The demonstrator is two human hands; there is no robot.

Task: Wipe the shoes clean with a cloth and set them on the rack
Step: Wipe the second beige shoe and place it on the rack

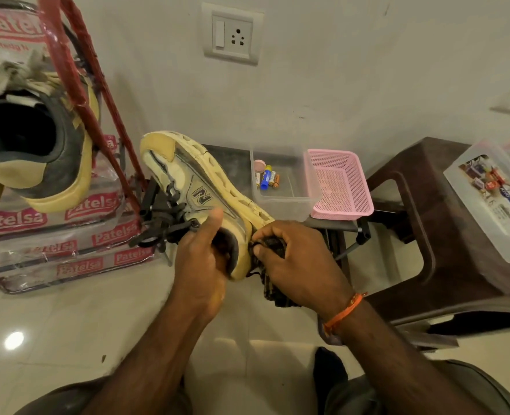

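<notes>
Two hands working | left hand gripping one shoe at its heel opening, held tilted in the air | right hand clenching one dark cloth, mostly hidden, against heel sole | second shoe sitting on red rack, cut off at frame edge

The left hand reaches into the collar of the held shoe, its fingers out of sight inside, while the dark cloth is mostly buried under the right hand at the heel. A second shoe on the red rack is cut off by the left edge, its toe unseen; the lidded plastic box runs off the right edge, its label print too small to read
</notes>
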